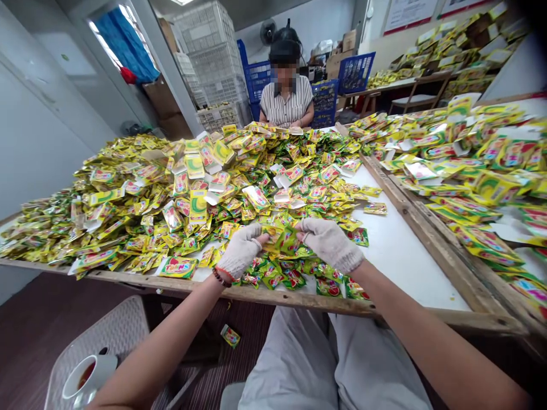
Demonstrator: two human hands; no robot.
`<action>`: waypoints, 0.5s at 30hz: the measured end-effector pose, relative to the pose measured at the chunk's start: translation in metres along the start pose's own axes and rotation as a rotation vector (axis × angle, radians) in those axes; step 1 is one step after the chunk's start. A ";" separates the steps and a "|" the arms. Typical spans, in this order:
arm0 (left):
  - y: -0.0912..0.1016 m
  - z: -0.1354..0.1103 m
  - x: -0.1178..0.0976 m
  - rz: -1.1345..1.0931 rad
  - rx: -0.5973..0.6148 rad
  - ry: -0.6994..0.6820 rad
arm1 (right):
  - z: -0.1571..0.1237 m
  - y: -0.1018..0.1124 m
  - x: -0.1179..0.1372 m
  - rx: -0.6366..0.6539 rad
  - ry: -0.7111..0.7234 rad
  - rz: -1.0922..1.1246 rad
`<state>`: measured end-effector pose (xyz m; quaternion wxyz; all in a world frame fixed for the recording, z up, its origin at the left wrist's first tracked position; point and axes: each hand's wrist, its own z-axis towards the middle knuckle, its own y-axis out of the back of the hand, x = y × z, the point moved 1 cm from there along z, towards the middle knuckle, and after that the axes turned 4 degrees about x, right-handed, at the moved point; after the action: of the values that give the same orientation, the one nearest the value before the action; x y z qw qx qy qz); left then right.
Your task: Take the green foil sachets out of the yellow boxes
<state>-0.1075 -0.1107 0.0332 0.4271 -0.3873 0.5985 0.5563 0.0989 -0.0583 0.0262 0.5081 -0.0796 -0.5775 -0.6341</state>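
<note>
Both my hands wear white knit gloves. My left hand [240, 249] and my right hand [329, 244] are closed together on a small stack of yellow-green sachets [287, 241], held just above the white table [397, 256] near its front edge. Under and around my hands lie loose green sachets [294, 278]. A huge heap of yellow sachets [171, 193] covers the table's left and far side.
A person in a striped shirt [286, 101] sits across the table. A second table [478, 165] piled with sachets stands at right, past a wooden rim [410, 210]. One sachet [230, 336] lies on the floor. A cup of tea [88, 376] rests on a grey stool at lower left.
</note>
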 end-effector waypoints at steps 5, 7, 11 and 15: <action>-0.031 -0.012 0.000 -0.087 0.179 -0.092 | -0.025 0.005 0.012 0.063 -0.013 -0.085; -0.038 -0.014 0.002 -0.037 0.108 -0.143 | -0.032 0.002 0.011 0.005 -0.082 -0.010; -0.042 -0.019 0.000 0.055 0.070 -0.186 | -0.040 -0.009 0.011 0.006 -0.153 0.138; -0.020 -0.018 -0.008 0.250 0.091 -0.222 | -0.041 -0.012 0.007 0.077 -0.164 0.113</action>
<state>-0.0870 -0.1301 0.0342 0.4350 -0.2262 0.6157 0.6169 0.1069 -0.0978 0.0098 0.4966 -0.1442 -0.6357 -0.5731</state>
